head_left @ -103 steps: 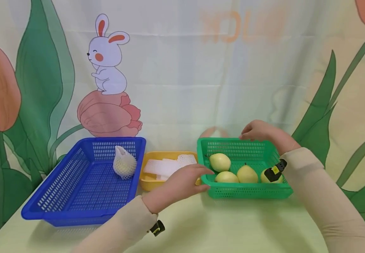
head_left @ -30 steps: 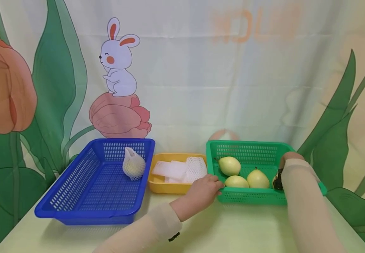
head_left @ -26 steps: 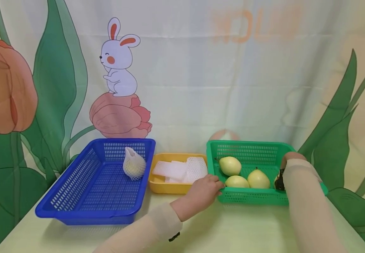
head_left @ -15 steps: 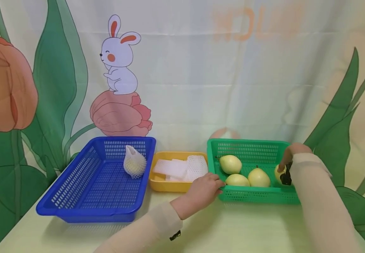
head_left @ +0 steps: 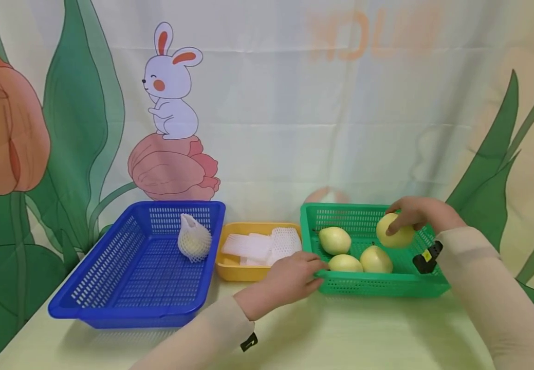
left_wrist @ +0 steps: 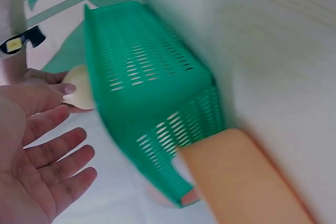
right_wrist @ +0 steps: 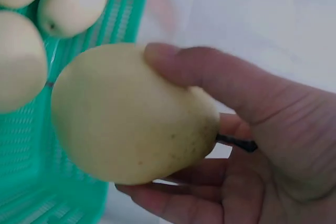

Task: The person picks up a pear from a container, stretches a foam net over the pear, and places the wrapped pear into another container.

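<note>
A yellow pear (right_wrist: 126, 114) is gripped between the thumb and fingers of my right hand (head_left: 421, 210), with its dark stem toward the palm. It is held over the right part of the green basket (head_left: 382, 285), where three more pears (head_left: 375, 259) lie at the left and front. My left hand (head_left: 292, 277) is at the basket's front left corner in the head view. Its fingers (left_wrist: 58, 148) are spread and relaxed in the left wrist view, holding nothing.
At the left stands a blue basket (head_left: 128, 313) with one pear in a white foam net (head_left: 194, 241). Between the baskets, a yellow tray (head_left: 239, 272) holds white foam nets (head_left: 253, 246). A printed curtain (head_left: 267, 103) hangs behind the table (head_left: 341, 329).
My right hand has reached into the green basket's right end, taken hold of the pear there and raised it. The left hand's fingers have loosened at the basket's corner.
</note>
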`<action>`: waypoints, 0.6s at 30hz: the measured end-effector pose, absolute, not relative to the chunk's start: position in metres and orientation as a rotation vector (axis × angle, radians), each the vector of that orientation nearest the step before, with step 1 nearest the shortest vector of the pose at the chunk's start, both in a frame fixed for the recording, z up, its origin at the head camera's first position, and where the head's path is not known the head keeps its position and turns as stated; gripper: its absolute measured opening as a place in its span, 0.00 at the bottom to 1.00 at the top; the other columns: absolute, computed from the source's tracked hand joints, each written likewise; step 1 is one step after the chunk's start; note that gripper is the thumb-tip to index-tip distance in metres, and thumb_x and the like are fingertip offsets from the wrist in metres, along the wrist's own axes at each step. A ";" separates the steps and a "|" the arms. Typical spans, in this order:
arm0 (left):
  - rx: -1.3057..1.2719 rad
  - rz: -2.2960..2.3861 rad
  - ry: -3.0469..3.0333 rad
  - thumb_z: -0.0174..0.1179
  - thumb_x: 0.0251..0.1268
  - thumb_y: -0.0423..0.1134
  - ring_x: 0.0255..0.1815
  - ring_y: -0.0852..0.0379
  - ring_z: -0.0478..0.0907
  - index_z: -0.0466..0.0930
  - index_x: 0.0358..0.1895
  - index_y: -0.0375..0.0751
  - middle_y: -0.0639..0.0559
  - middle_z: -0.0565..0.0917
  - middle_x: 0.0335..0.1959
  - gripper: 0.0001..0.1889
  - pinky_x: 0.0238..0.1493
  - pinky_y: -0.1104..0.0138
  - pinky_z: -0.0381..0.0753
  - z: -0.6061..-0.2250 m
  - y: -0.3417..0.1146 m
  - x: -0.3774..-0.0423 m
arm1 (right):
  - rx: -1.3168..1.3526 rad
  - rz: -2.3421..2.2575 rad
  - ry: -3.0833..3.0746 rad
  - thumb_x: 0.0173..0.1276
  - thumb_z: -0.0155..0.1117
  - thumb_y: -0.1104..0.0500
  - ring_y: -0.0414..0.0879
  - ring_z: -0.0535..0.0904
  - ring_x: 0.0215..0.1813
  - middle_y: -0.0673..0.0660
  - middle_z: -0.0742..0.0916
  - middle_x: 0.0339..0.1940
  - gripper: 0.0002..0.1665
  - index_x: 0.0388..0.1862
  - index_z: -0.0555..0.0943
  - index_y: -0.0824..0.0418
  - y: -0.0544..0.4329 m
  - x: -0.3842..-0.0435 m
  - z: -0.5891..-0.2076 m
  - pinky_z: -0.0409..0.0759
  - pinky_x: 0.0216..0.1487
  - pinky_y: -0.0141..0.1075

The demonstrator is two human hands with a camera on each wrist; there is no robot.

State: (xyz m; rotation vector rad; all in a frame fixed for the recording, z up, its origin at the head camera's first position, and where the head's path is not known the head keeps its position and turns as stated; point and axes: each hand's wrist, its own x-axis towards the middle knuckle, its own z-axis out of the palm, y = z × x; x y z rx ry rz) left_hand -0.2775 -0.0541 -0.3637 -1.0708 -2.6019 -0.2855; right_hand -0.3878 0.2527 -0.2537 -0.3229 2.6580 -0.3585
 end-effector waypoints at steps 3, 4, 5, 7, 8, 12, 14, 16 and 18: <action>-1.101 -0.317 -2.545 0.65 0.70 0.42 0.53 0.53 0.85 0.86 0.53 0.45 0.52 0.88 0.50 0.12 0.45 0.64 0.88 -0.357 -0.064 -0.271 | -0.436 -0.325 2.715 0.67 0.70 0.51 0.66 0.81 0.60 0.80 0.72 0.69 0.48 0.75 0.63 0.75 0.243 -0.379 -0.248 0.85 0.56 0.52; -1.102 -0.319 -2.532 0.65 0.70 0.42 0.52 0.53 0.86 0.87 0.52 0.45 0.52 0.88 0.49 0.11 0.46 0.64 0.88 -0.355 -0.068 -0.268 | -0.483 -0.310 2.734 0.66 0.70 0.50 0.66 0.81 0.59 0.79 0.73 0.69 0.47 0.75 0.64 0.74 0.240 -0.375 -0.247 0.85 0.56 0.53; -1.102 -0.315 -2.520 0.65 0.70 0.42 0.51 0.54 0.86 0.87 0.51 0.45 0.52 0.88 0.48 0.11 0.47 0.64 0.87 -0.353 -0.073 -0.266 | -0.526 -0.292 2.752 0.66 0.70 0.49 0.66 0.80 0.60 0.78 0.74 0.69 0.46 0.74 0.66 0.73 0.236 -0.372 -0.245 0.84 0.55 0.53; -1.094 -0.311 -2.512 0.65 0.70 0.41 0.49 0.54 0.86 0.88 0.49 0.45 0.52 0.89 0.46 0.10 0.48 0.63 0.87 -0.349 -0.082 -0.262 | -0.605 -0.271 2.777 0.65 0.70 0.47 0.64 0.80 0.59 0.75 0.77 0.67 0.45 0.74 0.68 0.71 0.226 -0.364 -0.241 0.83 0.55 0.54; -1.086 -0.314 -2.512 0.65 0.69 0.41 0.49 0.54 0.86 0.88 0.48 0.45 0.52 0.89 0.46 0.09 0.50 0.63 0.87 -0.347 -0.087 -0.259 | -0.639 -0.261 2.790 0.65 0.70 0.47 0.64 0.80 0.59 0.74 0.79 0.66 0.45 0.74 0.69 0.69 0.221 -0.360 -0.240 0.82 0.55 0.54; -1.038 -0.331 -2.547 0.65 0.70 0.41 0.50 0.53 0.86 0.88 0.47 0.45 0.52 0.90 0.45 0.09 0.55 0.61 0.86 -0.340 -0.106 -0.250 | -0.742 -0.268 2.812 0.64 0.71 0.45 0.59 0.81 0.56 0.67 0.84 0.60 0.43 0.73 0.72 0.65 0.201 -0.344 -0.237 0.81 0.54 0.52; -1.014 -0.337 -2.556 0.65 0.70 0.41 0.51 0.52 0.86 0.88 0.48 0.45 0.51 0.90 0.45 0.09 0.56 0.60 0.86 -0.339 -0.115 -0.246 | -0.796 -0.289 2.813 0.63 0.72 0.46 0.55 0.81 0.54 0.65 0.85 0.58 0.42 0.72 0.74 0.63 0.191 -0.336 -0.238 0.80 0.53 0.49; -0.991 -0.333 -2.559 0.65 0.69 0.41 0.51 0.52 0.86 0.88 0.47 0.44 0.51 0.90 0.45 0.09 0.55 0.60 0.87 -0.337 -0.123 -0.241 | -0.850 -0.325 2.808 0.63 0.73 0.47 0.51 0.80 0.50 0.62 0.86 0.55 0.41 0.71 0.75 0.63 0.181 -0.330 -0.239 0.80 0.51 0.45; -0.974 -0.319 -2.548 0.66 0.68 0.40 0.49 0.53 0.87 0.88 0.46 0.44 0.51 0.90 0.44 0.08 0.53 0.61 0.87 -0.338 -0.131 -0.237 | -0.901 -0.364 2.799 0.62 0.74 0.49 0.48 0.80 0.47 0.59 0.87 0.53 0.39 0.70 0.75 0.62 0.172 -0.324 -0.242 0.79 0.49 0.41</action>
